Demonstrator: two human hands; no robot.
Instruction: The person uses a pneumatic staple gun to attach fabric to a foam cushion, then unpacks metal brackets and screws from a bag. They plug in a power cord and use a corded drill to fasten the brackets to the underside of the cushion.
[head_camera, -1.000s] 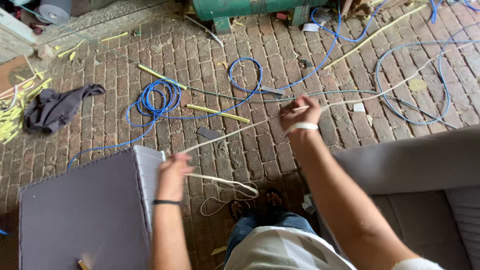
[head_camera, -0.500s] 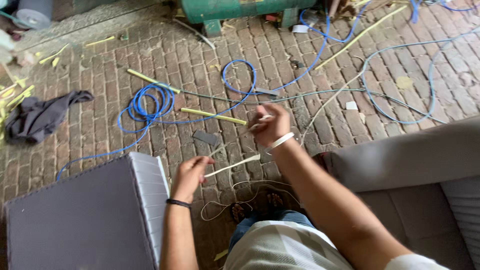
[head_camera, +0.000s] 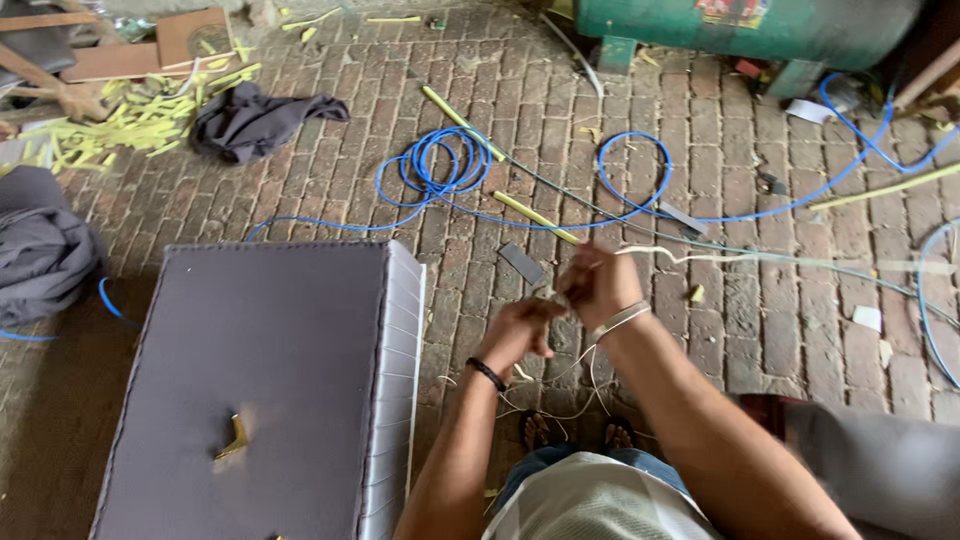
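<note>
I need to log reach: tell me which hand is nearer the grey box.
Left. The left hand is just right of the grey box, past its ribbed side. The right hand is farther right, beyond the left.

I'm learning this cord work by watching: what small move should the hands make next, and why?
Probably draw the pale cord back toward the body. The right hand and left hand meet on its near end, while the rest trails away slack across the brick floor.
</note>
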